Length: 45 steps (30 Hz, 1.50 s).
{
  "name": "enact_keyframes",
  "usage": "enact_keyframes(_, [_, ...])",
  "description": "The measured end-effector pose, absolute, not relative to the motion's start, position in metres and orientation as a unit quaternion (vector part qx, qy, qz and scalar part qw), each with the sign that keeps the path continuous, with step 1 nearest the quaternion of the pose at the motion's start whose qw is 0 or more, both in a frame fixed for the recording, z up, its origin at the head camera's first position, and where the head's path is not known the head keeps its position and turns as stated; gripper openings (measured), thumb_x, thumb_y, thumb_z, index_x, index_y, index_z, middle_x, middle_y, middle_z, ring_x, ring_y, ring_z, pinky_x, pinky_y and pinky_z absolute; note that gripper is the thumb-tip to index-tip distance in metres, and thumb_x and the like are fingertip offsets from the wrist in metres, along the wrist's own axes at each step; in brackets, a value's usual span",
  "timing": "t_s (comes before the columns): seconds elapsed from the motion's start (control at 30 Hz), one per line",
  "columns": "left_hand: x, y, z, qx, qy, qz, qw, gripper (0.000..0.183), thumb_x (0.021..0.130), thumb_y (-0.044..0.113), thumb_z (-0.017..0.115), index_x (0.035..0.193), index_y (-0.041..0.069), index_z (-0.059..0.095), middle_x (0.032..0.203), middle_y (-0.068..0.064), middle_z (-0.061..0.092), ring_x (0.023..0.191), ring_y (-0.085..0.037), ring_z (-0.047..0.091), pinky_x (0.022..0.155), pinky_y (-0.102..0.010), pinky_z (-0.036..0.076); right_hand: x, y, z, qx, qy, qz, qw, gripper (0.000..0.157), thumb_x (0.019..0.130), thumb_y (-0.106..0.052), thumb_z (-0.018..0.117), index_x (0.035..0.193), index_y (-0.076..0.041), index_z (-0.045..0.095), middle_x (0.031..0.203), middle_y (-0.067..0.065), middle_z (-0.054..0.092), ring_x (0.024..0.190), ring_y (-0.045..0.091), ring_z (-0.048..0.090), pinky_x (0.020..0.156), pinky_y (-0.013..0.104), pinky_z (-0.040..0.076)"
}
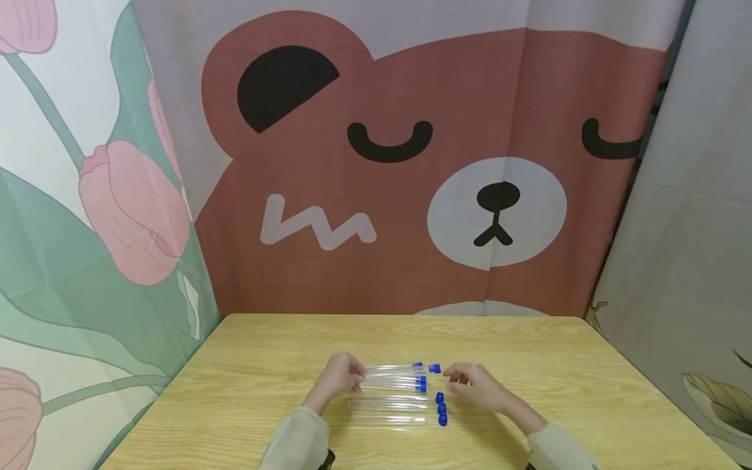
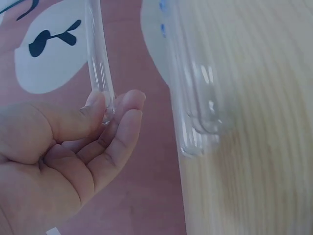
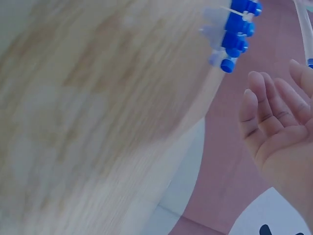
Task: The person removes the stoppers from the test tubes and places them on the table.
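Observation:
My left hand (image 1: 341, 375) pinches the rounded end of a clear test tube (image 2: 99, 54) between thumb and fingers, holding it off the table. This tube points right, and a blue cap (image 1: 435, 369) is at its far end. Just right of that cap is my right hand (image 1: 478, 386), fingers loosely bent and a gap between fingertips and cap. Below the held tube lie several capped tubes (image 1: 390, 384) with blue caps at their right ends. Nearer me are uncapped tubes (image 1: 390, 420), side by side. Loose blue caps (image 1: 442, 408) stand in a short column beyond their right ends.
Everything lies on a light wood-grain table (image 1: 258, 365). A curtain with a bear print (image 1: 399, 281) hangs behind its far edge. A tulip-print curtain (image 1: 135, 215) hangs on the left, and a pale curtain (image 1: 675, 261) on the right.

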State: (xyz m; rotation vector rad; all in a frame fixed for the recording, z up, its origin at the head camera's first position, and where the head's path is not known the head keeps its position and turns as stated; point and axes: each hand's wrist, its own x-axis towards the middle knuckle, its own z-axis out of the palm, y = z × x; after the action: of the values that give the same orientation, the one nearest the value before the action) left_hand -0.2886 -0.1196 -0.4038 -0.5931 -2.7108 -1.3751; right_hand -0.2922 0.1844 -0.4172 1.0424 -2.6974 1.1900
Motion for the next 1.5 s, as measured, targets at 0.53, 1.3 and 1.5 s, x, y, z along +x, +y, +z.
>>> enact_keyframes(0.53, [-0.276, -0.111, -0.384, -0.225, -0.859, -0.458, 0.024, 0.007, 0.078, -0.013, 0.058, 0.078, -0.008, 0.062, 0.066, -0.013, 0.061, 0.051, -0.018, 0.058, 0.048, -0.026, 0.049, -0.283, 0.185, -0.413, 0.330, -0.804, 0.481, 0.119, 0.031, 0.086, -0.006, 0.058, 0.113, 0.006, 0.052, 0.079, 0.006, 0.059, 0.059, 0.022, 0.055, 0.045, 0.030, 0.045])
enact_keyframes(1.3, [-0.266, -0.103, -0.372, -0.224, -0.873, -0.432, 0.032, 0.008, 0.078, -0.012, 0.058, 0.079, -0.007, 0.064, 0.068, -0.010, 0.062, 0.052, -0.016, 0.058, 0.048, -0.021, 0.047, -0.258, 0.175, -0.389, 0.376, -0.757, 0.513, 0.151, 0.016, 0.076, 0.011, 0.061, 0.092, 0.013, 0.059, 0.066, 0.012, 0.056, 0.054, 0.007, 0.051, 0.040, 0.023, 0.041])
enact_keyframes(1.5, [-0.263, -0.101, -0.369, -0.227, -0.873, -0.430, 0.035, 0.007, 0.079, -0.010, 0.059, 0.080, -0.006, 0.064, 0.065, -0.005, 0.060, 0.053, -0.019, 0.059, 0.047, -0.021, 0.047, -0.257, 0.173, -0.389, 0.371, -0.757, 0.511, 0.170, 0.014, 0.076, 0.014, 0.059, 0.090, 0.014, 0.059, 0.065, 0.008, 0.059, 0.052, 0.023, 0.054, 0.043, 0.030, 0.046])
